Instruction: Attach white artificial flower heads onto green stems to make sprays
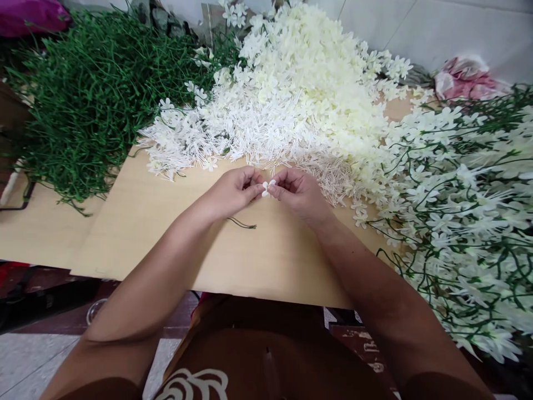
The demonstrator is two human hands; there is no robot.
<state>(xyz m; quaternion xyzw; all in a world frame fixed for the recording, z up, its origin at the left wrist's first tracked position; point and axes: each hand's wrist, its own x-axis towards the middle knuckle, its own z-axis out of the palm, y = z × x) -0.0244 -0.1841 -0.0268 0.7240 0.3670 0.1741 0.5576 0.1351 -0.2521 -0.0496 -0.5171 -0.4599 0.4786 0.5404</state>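
Note:
Between my two hands is a small white artificial flower [265, 193], its petals showing at the fingertips. My left hand [240, 190] pinches it from the left side with thumb and fingers. From the right, my right hand [300, 194] grips it the same way, fingers closed. Below my left hand a short dark green stem [242, 224] lies on the board [266, 261]. White stamen pieces [258, 133] are heaped just beyond my fingers. What sits behind the flower inside my fingers is hidden.
Green plastic stems [95, 94] form a large heap at the left. Loose cream-white petals [316, 72] are piled at the back. Flowers on green stems [466, 211] lie massed along the right edge. A pink and white plastic bag [468, 80] rests by the wall.

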